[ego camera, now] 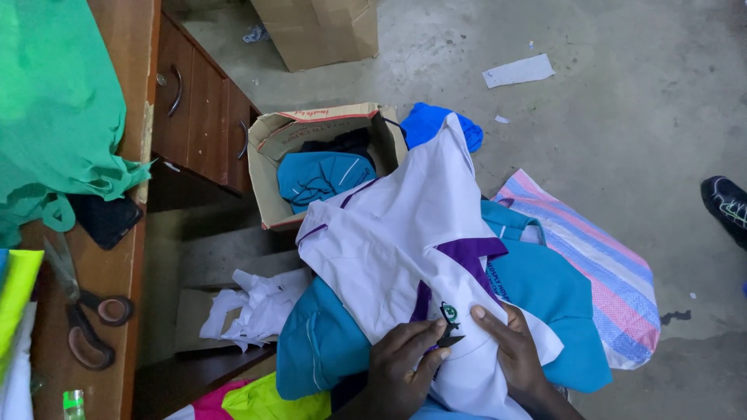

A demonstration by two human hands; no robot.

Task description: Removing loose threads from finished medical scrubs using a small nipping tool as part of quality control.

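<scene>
White shirt (pixel 405 241) with purple trim is spread over the lap, on top of a teal garment (pixel 545 295), near the bottom middle of the head view. Both hands are on its chest. Left hand (pixel 401 365) has its fingers pinched narrow on a small dark snipping tool (pixel 451 339), right at the little green badge (pixel 449 313) beside the purple placket. Right hand (pixel 510 350) lies flat with fingers spread, pressing the cloth smooth just right of the badge, holding nothing but fabric.

Looks to me like the trimming step, cleaning loose thread around that badge. Whatever cut comes next needs the cloth kept taut and the tip kept shallow so it doesn't nick the shirt.

Around it: cardboard box (pixel 327 155) with more teal clothes farther back, striped woven bag (pixel 607 272) on the floor to the right, scissors (pixel 82 311) on the wooden desk (pixel 117 280) at left, green cloth (pixel 54 101) piled at its far end.
</scene>
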